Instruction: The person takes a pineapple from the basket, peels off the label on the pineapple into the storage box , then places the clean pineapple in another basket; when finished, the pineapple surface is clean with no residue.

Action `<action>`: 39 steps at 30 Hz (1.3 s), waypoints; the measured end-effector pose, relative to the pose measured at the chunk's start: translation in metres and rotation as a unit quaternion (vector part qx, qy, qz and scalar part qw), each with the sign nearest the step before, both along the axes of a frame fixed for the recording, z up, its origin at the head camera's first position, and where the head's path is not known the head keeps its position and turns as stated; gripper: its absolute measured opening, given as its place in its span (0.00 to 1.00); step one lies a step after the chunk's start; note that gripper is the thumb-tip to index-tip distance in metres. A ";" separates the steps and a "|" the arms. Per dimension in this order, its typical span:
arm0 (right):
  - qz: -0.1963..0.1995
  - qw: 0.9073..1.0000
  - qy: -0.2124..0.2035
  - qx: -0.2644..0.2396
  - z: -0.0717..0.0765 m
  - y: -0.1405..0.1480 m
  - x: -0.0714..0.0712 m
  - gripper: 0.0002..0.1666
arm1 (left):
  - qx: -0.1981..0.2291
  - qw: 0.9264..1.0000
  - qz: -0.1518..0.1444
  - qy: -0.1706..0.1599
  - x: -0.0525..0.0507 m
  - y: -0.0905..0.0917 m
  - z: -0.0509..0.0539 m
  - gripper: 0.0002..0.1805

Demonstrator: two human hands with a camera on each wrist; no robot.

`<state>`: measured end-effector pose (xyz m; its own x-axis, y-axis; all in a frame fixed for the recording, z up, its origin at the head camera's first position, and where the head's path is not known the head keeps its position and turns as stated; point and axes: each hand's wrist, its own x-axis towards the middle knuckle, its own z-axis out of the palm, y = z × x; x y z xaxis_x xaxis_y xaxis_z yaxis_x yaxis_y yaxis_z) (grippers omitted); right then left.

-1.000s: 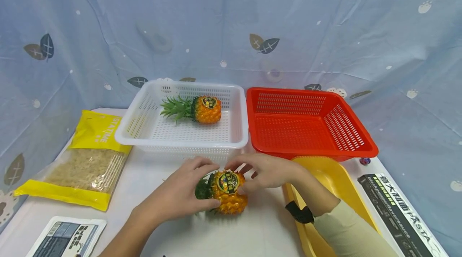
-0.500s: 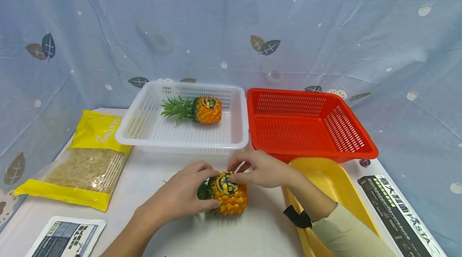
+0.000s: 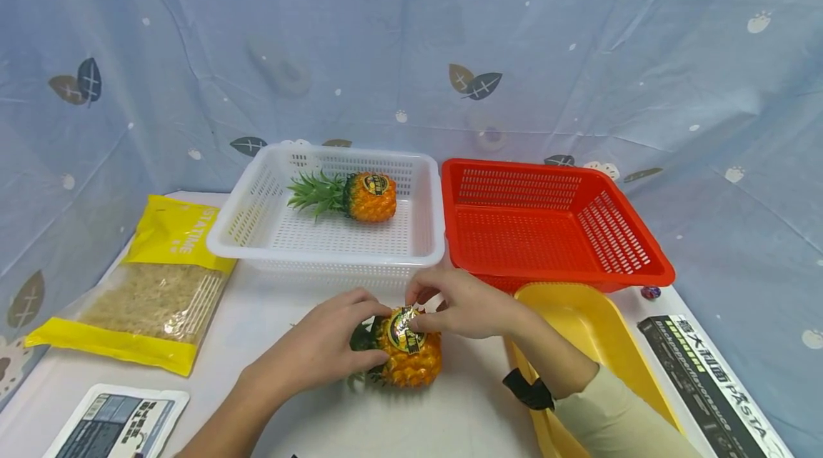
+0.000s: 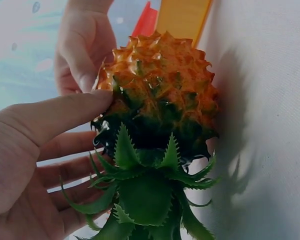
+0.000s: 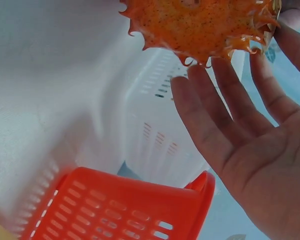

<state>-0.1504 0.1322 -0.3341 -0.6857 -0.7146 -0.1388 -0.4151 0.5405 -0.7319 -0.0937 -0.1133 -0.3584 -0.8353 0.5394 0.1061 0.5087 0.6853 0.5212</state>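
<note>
A model pineapple (image 3: 414, 369) with a glossy orange body and green crown lies on the white table in the head view. My left hand (image 3: 318, 344) holds it at the crown end, thumb in front and fingers behind. Its serrated crown (image 4: 147, 195) shows in the left wrist view. On the body is a round black-and-gold sticker (image 3: 398, 333), now catching the light. My right hand (image 3: 469, 304) pinches the sticker's right edge with thumb and index finger. In the right wrist view its other fingers (image 5: 230, 97) are spread beside the fruit.
A white basket (image 3: 321, 256) behind holds another pineapple (image 3: 371, 204). Right of it stands a red basket (image 3: 566, 269), with a yellow tray (image 3: 579, 301) in front. A pasta bag (image 3: 144, 294) and a flat packet (image 3: 118, 422) lie left; a pasta box (image 3: 707, 379) lies right.
My right thumb has moved from the pineapple's right side up onto the sticker's edge, closing toward the index finger. My left hand keeps its hold, and the pineapple has barely shifted.
</note>
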 end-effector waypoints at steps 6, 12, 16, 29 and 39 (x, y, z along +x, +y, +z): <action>-0.026 0.999 0.033 0.009 0.004 -0.004 0.004 0.10 | -0.003 1.000 0.002 0.000 0.000 0.000 0.000 0.25; -0.032 0.999 0.016 -0.007 0.007 -0.005 0.005 0.09 | -0.002 1.000 0.008 -0.020 0.000 0.000 0.002 0.25; -0.029 0.999 -0.003 -0.017 0.007 -0.004 0.004 0.08 | -0.005 0.999 0.011 -0.031 0.000 0.001 0.003 0.26; -0.015 0.997 -0.056 -0.057 0.010 0.001 0.002 0.04 | -0.008 1.000 0.007 -0.023 0.000 0.001 0.005 0.25; -0.014 0.989 -0.112 -0.096 0.015 0.008 0.000 0.04 | -0.016 0.999 0.014 -0.037 0.000 0.002 0.007 0.23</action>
<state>-0.1505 0.1403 -0.3189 -0.6728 -0.7240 -0.1523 -0.2184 0.3910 -0.8941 -0.0941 -0.1117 -0.3514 -0.8550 0.5180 0.0259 0.4499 0.7160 0.5337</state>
